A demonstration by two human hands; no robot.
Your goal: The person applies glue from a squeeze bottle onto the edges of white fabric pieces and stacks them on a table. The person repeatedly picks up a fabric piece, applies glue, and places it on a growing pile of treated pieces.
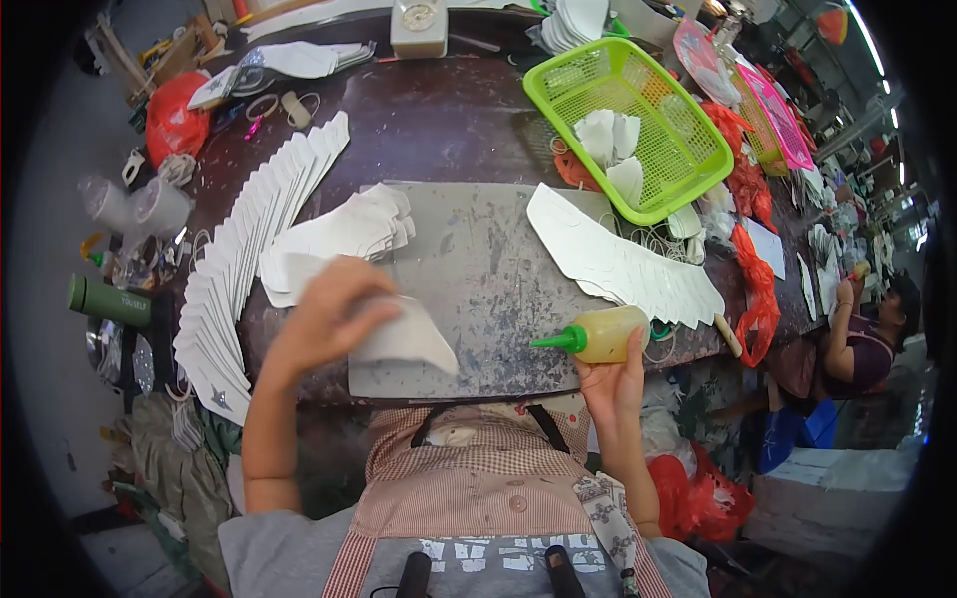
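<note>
Although the left hand (344, 304) is blurred, we list it first: fingers part-curled and loosely spread, thumb apart from them, set over one white piece (414, 339). Whether it grips that piece or merely passes across it, we cannot fairly tell.

Item, the white piece: a single curved, flat shape with a pointed end, at the lower left of the grey board (478, 249), nearest us.

Item, the right hand (616, 384): fingers closed about the base end of a squeeze bottle (613, 334), yellowish, with a green nozzle (561, 341) pointing left over the board.

Item, further white pieces: an overlapping stack (334, 229) on the board's left side; a long fan (234, 269) beyond it to the left; a second fan (618, 259) along the board's right side.

Item, one lime-green basket (663, 179), upper right, with a few white pieces inside.

Step in hand, as we judge it: handling a single piece on the board, the bottle held at the ready. The next move, in our view, calls for a sure fingertip hold on the piece's edge, with the nozzle kept clear of the right-hand fan.
</note>
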